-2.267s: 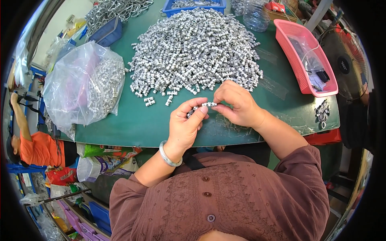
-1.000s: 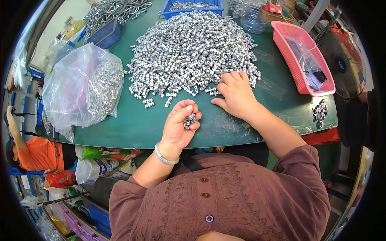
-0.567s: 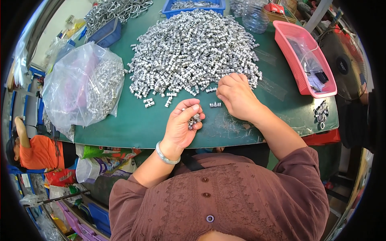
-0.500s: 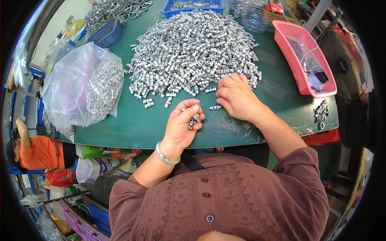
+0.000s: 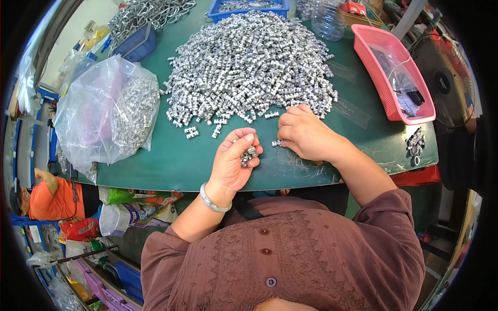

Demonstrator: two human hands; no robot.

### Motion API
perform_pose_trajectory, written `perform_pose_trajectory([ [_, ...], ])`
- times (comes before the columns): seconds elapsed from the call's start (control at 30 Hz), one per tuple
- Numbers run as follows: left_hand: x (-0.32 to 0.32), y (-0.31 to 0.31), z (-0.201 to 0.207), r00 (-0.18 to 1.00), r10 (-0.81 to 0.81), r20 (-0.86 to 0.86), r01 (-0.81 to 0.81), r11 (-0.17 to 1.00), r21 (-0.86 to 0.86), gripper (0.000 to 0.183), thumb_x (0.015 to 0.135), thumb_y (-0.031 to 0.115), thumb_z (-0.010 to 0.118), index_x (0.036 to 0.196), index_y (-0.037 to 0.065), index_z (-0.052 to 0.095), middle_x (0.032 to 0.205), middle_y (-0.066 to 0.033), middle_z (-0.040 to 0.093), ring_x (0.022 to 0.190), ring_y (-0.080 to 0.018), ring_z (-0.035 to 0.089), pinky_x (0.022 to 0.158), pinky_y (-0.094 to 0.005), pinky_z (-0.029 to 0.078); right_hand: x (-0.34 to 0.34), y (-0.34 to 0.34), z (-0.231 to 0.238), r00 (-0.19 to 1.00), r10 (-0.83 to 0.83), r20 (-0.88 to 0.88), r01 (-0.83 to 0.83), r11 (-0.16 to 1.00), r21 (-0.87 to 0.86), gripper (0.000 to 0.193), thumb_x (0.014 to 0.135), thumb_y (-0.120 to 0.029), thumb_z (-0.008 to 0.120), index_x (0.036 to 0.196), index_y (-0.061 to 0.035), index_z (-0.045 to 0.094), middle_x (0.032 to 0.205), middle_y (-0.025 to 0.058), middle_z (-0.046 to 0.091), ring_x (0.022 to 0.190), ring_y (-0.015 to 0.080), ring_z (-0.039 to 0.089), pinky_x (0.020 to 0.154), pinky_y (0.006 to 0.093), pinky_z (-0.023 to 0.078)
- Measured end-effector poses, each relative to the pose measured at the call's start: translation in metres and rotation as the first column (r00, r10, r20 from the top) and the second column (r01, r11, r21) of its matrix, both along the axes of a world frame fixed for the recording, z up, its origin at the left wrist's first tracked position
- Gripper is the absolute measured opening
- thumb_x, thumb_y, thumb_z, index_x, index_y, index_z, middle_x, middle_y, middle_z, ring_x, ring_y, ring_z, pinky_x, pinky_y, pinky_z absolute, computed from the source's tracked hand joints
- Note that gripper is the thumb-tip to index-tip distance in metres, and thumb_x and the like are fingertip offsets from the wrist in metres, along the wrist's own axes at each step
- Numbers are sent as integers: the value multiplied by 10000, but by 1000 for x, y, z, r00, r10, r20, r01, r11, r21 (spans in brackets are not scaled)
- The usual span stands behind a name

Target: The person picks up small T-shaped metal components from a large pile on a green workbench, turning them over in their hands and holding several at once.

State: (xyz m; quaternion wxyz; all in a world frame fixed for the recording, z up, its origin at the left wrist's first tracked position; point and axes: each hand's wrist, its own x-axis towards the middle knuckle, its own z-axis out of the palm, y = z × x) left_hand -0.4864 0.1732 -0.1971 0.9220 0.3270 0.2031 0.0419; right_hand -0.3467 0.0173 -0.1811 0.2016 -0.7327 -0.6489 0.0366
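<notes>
A large heap of small ribbed silver metal fittings (image 5: pixel 249 67) covers the middle of the green table (image 5: pixel 150 173). In front of it, my left hand (image 5: pixel 234 158) is curled palm up around several metal fittings (image 5: pixel 249 155), its thumb lying over them. To its right, my right hand (image 5: pixel 308 136) is bent down near the tabletop with its fingers drawn together. One loose fitting (image 5: pixel 276 143) shows at those fingertips, its right end hidden by them. Other stray fittings (image 5: pixel 191 132) lie along the heap's near edge.
A clear plastic bag of fittings (image 5: pixel 109 111) stands at the left. To the right are a pink basket (image 5: pixel 368 78), a cluster of small dark rings (image 5: pixel 415 145) and a fan (image 5: pixel 441 83). Blue trays (image 5: pixel 137 44) stand farther back. A person in orange (image 5: pixel 57 199) is at far left.
My right hand has come slightly nearer, away from the heap, and its fingertips now cover part of the loose fitting. My left hand has hardly moved.
</notes>
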Motion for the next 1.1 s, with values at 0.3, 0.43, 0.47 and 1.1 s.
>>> perform_pose_trajectory([
  [0.3,-3,-7,6,998,-53,-35,59,972,228,157,821,57,589,973,50,550,799,-32,558,672,-120,536,469,-187,371,-4,5,3,930,33,-365,92,942,322,125,707,-39,648,803,-53,569,724,59,542,701,234,520,653,332,415],
  [0.43,-2,-12,10,997,-72,29,58,936,349,212,816,26,589,1025,35,556,799,-20,559,660,-88,541,459,-161,371,-7,5,4,886,21,-463,125,951,283,109,759,-80,621,848,-44,569,734,86,564,708,245,550,645,337,437],
  [0.47,-2,-12,10,995,-76,58,44,908,417,228,816,21,587,1041,32,557,801,-16,559,662,-80,541,456,-153,371,-8,5,4,841,27,-541,141,954,266,106,776,-84,610,863,-38,571,740,91,571,697,235,556,635,325,441],
  [1.1,1,-23,14,979,-13,204,-122,764,633,163,791,29,636,948,24,593,789,-9,578,682,-60,519,567,-173,410,-9,3,3,628,137,-766,64,972,226,133,861,-64,502,956,-1,570,796,74,608,740,132,578,682,267,458],
])
